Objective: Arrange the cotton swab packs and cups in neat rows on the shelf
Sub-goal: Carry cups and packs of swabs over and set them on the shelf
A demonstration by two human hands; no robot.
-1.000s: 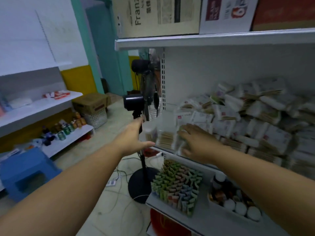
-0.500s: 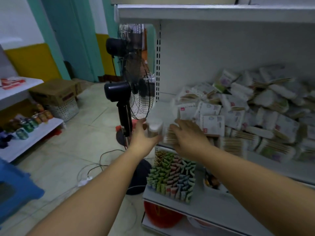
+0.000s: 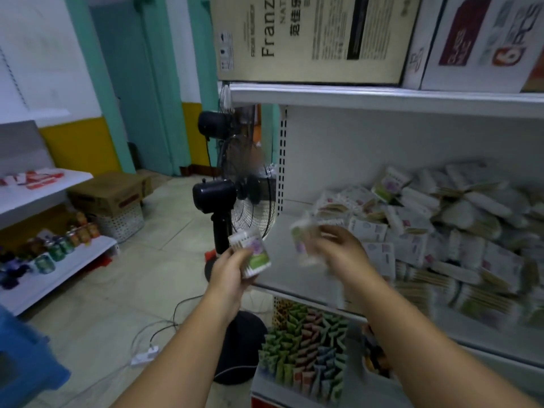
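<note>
Our left hand [image 3: 231, 273] curls round a clear plastic cylindrical cup [image 3: 250, 251] of cotton swabs with a green-and-purple label, tilted, just beside the left end of the smooth white shelf [image 3: 282, 260]. Our right hand [image 3: 343, 254], blurred, pinches a flat film pack [image 3: 301, 241] over the shelf's bare end. A loose heap [image 3: 426, 231] of glossy packs lies rightward.

Dim, flat indoor light, bluish; soft shadow lies under the upper shelf [image 3: 382, 97]. Motion blur smears the right grip [image 3: 341, 254], its pack [image 3: 303, 245] and the heap [image 3: 471, 260] rightward. The cup [image 3: 250, 254] is sharper. Wide-angle bending bows the frame edges.
</note>
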